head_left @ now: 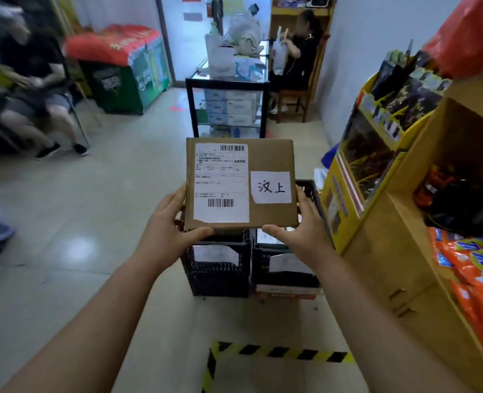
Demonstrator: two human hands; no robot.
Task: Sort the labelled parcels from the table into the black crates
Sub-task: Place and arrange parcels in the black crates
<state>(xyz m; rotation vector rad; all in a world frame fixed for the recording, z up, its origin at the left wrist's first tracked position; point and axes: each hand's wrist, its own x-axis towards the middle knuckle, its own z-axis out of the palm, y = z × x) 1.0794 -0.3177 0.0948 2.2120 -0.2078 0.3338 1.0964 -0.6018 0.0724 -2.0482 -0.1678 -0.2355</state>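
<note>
A flat brown cardboard parcel is held level in front of me, above the crates. It carries a white shipping label with barcodes and a white handwritten tag at its right. My left hand grips its left edge and near left corner, thumb on top. My right hand grips the right edge and near right corner. Below stand black crates on the floor: one at the left, one at the right with paper tags on their fronts, and another behind them, mostly hidden by the parcel.
A yellow display stand and cardboard boxes of snack packets line the right side. A glass counter stands ahead. People sit at the far left and back right. Yellow-black tape marks the floor near me.
</note>
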